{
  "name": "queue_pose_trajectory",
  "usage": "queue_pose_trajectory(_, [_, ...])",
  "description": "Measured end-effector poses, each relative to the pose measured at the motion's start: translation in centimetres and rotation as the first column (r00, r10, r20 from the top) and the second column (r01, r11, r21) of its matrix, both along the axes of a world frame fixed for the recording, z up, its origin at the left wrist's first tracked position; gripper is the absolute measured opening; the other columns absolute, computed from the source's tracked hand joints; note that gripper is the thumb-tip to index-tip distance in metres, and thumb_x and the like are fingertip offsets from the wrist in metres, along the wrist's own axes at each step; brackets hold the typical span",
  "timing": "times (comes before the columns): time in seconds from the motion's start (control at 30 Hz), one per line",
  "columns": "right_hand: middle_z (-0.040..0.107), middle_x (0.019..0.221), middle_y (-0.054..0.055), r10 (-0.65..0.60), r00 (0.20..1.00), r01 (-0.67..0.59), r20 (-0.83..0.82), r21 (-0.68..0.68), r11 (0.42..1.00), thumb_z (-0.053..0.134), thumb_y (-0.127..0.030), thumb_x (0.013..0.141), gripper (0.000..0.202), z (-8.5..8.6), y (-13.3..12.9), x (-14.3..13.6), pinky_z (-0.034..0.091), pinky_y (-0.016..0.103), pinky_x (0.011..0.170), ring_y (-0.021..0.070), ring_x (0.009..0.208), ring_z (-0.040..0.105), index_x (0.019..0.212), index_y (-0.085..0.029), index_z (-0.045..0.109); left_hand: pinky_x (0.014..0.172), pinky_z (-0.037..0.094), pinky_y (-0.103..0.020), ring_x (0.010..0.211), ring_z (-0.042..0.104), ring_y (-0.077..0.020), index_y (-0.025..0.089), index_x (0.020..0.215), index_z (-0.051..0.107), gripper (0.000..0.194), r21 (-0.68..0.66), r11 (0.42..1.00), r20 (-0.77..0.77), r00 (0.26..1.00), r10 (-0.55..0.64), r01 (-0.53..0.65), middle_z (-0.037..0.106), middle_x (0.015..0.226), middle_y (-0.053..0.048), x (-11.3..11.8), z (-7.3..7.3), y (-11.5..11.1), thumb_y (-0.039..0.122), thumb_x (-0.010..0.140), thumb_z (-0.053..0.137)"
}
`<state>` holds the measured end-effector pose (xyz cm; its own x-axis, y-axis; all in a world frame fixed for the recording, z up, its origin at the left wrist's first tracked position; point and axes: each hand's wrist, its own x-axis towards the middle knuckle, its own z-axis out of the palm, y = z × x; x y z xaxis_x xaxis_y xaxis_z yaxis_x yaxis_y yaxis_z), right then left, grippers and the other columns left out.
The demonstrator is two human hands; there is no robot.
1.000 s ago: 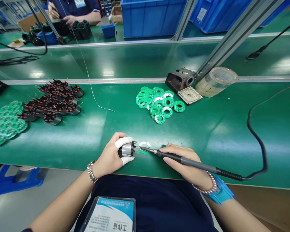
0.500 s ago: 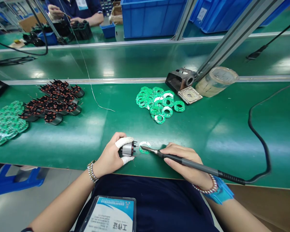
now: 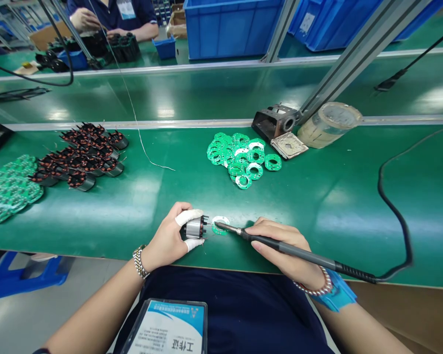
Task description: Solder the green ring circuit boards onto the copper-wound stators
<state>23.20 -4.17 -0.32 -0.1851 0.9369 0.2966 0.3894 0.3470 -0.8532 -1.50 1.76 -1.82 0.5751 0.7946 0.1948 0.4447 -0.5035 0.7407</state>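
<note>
My left hand (image 3: pixel 173 235), with white covers on thumb and finger, is closed round a motor stator (image 3: pixel 194 228) lying on its side. The stator's pins and thin wires point right, toward a ring-shaped green circuit board (image 3: pixel 221 219) flat on the bench. In my right hand (image 3: pixel 280 241) is a soldering iron (image 3: pixel 299 252), gripped like a pen. Its tip is over the ring board, close to the stator's pins; whether it touches the board I cannot tell. A thin solder wire (image 3: pixel 140 140) hangs from above, its end resting on the bench beyond my left hand.
Several stators (image 3: pixel 83 157) stand at the left beside stacked green boards (image 3: pixel 13 189). Loose ring boards (image 3: pixel 239 157) lie ahead, near a metal iron holder (image 3: pixel 275 123) and a cloudy tub (image 3: pixel 330 125). The iron's cord (image 3: pixel 395 204) loops at right. Across the bench, a person sits near blue bins (image 3: pixel 232 29).
Almost nothing differs; both hands, the stator and the iron keep their places. The view has shifted very slightly.
</note>
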Motion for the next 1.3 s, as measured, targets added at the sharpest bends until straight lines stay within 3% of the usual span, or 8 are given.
queue_pose_trajectory(0.23, [0.066,0.072,0.004,-0.055,0.998,0.056,-0.028,0.028,0.998,0.058,-0.020,0.079,0.012,0.0,-0.3,0.3,0.050,0.029,0.063,0.0162,0.067,0.061,0.088,-0.022,0.065,0.078,0.049,-0.032,0.089,0.054,-0.0162,0.022,0.111,0.046,0.048,-0.017,1.000,-0.009,1.000,-0.008,0.008,0.044,0.106,-0.006,0.0,0.0,0.0,0.016,0.068,0.067])
queue_pose_trajectory(0.37, [0.067,0.078,0.003,-0.260,0.963,0.254,0.064,0.095,0.963,0.059,-0.021,0.078,0.014,0.5,0.5,3.0,0.051,0.028,0.063,0.0164,0.069,0.062,0.090,-0.024,0.066,0.080,0.049,-0.032,0.091,0.054,-0.0170,0.024,0.110,0.046,0.046,-0.006,1.000,-0.038,0.999,0.003,-0.003,0.044,0.106,-0.006,0.0,0.0,-0.2,0.017,0.069,0.065])
queue_pose_trajectory(0.53, [0.068,0.091,0.007,-0.744,0.664,0.684,0.079,0.340,0.646,0.058,-0.029,0.078,0.020,1.4,5.1,9.8,0.050,0.037,0.078,0.0218,0.084,0.063,0.095,-0.020,0.065,0.079,0.049,-0.032,0.090,0.055,-0.0168,0.026,0.111,0.045,0.044,-0.005,1.000,-0.069,0.998,0.011,-0.012,0.044,0.107,-0.005,-0.1,-0.5,-0.3,0.017,0.071,0.061])
queue_pose_trajectory(0.67, [0.066,0.093,0.011,-0.863,0.490,0.683,0.121,0.563,0.466,0.053,-0.033,0.079,0.028,1.3,9.1,14.7,0.048,0.040,0.082,0.0230,0.087,0.061,0.098,-0.016,0.064,0.081,0.048,-0.032,0.093,0.055,-0.0173,0.026,0.112,0.044,0.045,0.002,1.000,-0.067,0.998,0.013,-0.012,0.044,0.109,-0.005,-0.2,-0.8,-0.2,0.017,0.070,0.061])
queue_pose_trajectory(0.9, [0.065,0.085,0.009,-0.814,0.548,0.651,0.195,0.512,0.561,0.052,-0.039,0.078,0.030,0.4,11.1,16.7,0.049,0.037,0.077,0.0204,0.078,0.062,0.095,-0.017,0.065,0.081,0.049,-0.033,0.091,0.056,-0.0175,0.024,0.109,0.048,0.046,-0.022,0.999,-0.043,0.999,0.032,-0.033,0.046,0.107,-0.005,-0.1,-0.7,-0.2,0.015,0.067,0.063])
queue_pose_trajectory(1.07, [0.056,0.054,-0.004,-0.726,0.678,0.659,0.116,0.340,0.671,0.048,-0.032,0.084,0.024,0.9,8.4,11.8,0.051,0.026,0.049,0.0128,0.045,0.056,0.102,-0.020,0.057,0.081,0.048,-0.034,0.092,0.056,-0.0183,0.023,0.108,0.047,0.047,-0.063,0.997,-0.037,0.998,0.047,-0.049,0.047,0.108,-0.007,0.1,-0.2,-0.3,0.015,0.065,0.066])
queue_pose_trajectory(1.2, [0.067,0.082,0.002,-0.323,0.912,0.244,0.254,0.299,0.923,0.055,-0.020,0.080,0.015,1.2,3.8,4.8,0.054,0.027,0.071,0.0151,0.074,0.067,0.095,-0.022,0.057,0.083,0.048,-0.036,0.094,0.057,-0.0201,0.021,0.106,0.047,0.048,-0.101,0.991,-0.039,0.996,0.086,-0.089,0.052,0.107,-0.007,0.4,0.6,-0.1,0.019,0.064,0.069])
queue_pose_trajectory(1.3, [0.064,0.106,0.007,-0.059,0.948,-0.055,0.313,0.345,0.937,0.051,-0.012,0.082,0.029,0.5,1.5,0.9,0.051,0.030,0.087,0.0186,0.105,0.059,0.109,-0.022,0.052,0.086,0.047,-0.038,0.096,0.058,-0.0215,0.021,0.105,0.047,0.048,-0.157,0.983,-0.036,0.995,0.092,-0.096,0.057,0.105,-0.006,1.0,1.3,0.0,0.023,0.064,0.071])
